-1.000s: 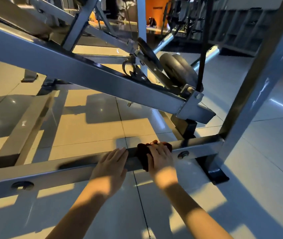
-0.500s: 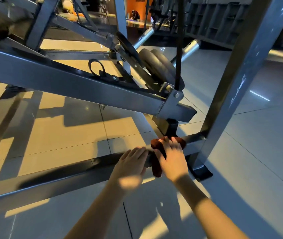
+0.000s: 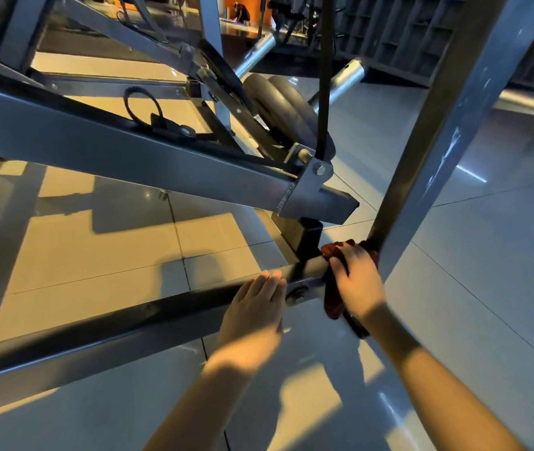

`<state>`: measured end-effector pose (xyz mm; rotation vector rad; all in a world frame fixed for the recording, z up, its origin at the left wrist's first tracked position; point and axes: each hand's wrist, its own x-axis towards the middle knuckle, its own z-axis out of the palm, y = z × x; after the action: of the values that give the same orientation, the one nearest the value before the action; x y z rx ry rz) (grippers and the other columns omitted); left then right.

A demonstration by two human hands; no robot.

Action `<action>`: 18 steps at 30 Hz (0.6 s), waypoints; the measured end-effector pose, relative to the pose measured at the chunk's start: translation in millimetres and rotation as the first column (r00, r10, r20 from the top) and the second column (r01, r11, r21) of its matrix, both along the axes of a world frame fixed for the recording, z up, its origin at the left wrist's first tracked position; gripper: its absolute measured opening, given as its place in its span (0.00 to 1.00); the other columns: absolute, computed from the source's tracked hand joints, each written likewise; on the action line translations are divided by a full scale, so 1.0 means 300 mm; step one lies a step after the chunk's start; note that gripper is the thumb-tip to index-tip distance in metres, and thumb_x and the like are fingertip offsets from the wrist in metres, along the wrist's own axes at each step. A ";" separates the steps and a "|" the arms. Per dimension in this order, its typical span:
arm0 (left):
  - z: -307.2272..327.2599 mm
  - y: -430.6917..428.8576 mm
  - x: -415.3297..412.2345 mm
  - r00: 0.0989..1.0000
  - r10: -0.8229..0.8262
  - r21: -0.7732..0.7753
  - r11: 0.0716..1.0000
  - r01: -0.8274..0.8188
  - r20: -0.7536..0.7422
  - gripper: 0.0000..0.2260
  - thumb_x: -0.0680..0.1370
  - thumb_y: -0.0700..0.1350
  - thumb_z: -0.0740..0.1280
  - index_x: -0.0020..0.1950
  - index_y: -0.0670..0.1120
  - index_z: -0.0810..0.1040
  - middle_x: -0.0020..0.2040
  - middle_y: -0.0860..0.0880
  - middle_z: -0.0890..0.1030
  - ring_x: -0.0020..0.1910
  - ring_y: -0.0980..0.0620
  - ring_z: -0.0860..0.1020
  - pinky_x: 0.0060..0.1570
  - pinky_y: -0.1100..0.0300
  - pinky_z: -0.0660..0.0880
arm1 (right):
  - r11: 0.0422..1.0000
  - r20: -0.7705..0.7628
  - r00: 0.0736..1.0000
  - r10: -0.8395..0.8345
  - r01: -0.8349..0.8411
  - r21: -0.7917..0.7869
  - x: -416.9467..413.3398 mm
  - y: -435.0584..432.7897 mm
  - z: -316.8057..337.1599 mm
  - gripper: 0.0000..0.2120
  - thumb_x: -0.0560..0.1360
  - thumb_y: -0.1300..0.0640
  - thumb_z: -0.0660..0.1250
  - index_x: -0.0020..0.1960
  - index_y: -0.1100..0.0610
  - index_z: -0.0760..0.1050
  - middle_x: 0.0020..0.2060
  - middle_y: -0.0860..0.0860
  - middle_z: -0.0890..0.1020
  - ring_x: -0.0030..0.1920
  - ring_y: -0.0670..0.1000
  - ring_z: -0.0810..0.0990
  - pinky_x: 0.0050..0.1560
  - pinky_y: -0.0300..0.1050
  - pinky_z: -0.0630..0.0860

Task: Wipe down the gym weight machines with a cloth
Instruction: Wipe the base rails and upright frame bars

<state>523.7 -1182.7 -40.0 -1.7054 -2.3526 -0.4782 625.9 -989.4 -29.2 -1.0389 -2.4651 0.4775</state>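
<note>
With our right hand [image 3: 357, 283] curled round the cloth [image 3: 332, 304] on the low bar [image 3: 129, 330], hard against the foot of the upright post [image 3: 438, 157], and our left hand [image 3: 256, 315] flat (fingers straight) farther from the post, we could jam knuckles there by pushing on, or miss the corner.

Glossy tiled floor [image 3: 487, 288] — warm sunlight patches; orange wall [image 3: 254, 8] far back; dark shelving [image 3: 396, 34].
</note>
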 end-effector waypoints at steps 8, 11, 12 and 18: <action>-0.005 -0.007 -0.003 1.000 -0.011 0.021 1.000 0.011 0.026 0.30 0.61 0.42 0.79 0.61 0.40 0.78 0.58 0.44 0.79 0.58 0.45 0.79 0.59 0.51 0.76 | 0.993 -0.003 0.993 0.114 -0.114 0.019 -0.019 -0.082 -0.021 0.16 0.81 0.54 0.59 0.65 0.58 0.74 0.63 0.56 0.75 0.67 0.56 0.69 0.73 0.52 0.61; -0.003 -0.022 -0.011 1.000 -0.015 0.034 0.999 0.015 0.000 0.30 0.60 0.42 0.79 0.61 0.41 0.78 0.57 0.46 0.79 0.57 0.47 0.79 0.59 0.54 0.74 | 0.999 -0.040 0.999 -0.006 0.008 0.032 0.013 0.001 -0.002 0.24 0.77 0.44 0.50 0.61 0.56 0.77 0.58 0.54 0.78 0.63 0.55 0.73 0.71 0.53 0.63; -0.003 -0.026 -0.013 1.000 -0.015 0.035 0.999 0.015 -0.013 0.30 0.60 0.42 0.79 0.61 0.41 0.78 0.57 0.47 0.79 0.57 0.48 0.79 0.59 0.55 0.74 | 0.997 -0.084 0.994 -0.073 0.073 -0.004 0.007 -0.007 -0.005 0.26 0.76 0.44 0.49 0.59 0.57 0.78 0.58 0.55 0.78 0.62 0.57 0.73 0.70 0.54 0.64; -0.005 -0.047 -0.022 0.999 0.004 0.078 0.997 0.000 -0.053 0.28 0.57 0.45 0.81 0.56 0.42 0.82 0.54 0.47 0.82 0.54 0.49 0.81 0.53 0.55 0.77 | 0.975 0.058 0.974 0.218 -0.219 0.024 -0.031 -0.150 -0.017 0.19 0.81 0.53 0.61 0.69 0.57 0.71 0.71 0.54 0.69 0.72 0.55 0.65 0.75 0.52 0.58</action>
<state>517.2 -1196.8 -41.5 -1.6607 -2.2671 -0.5112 616.7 -1034.3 -34.3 -0.7816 -2.6420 0.4826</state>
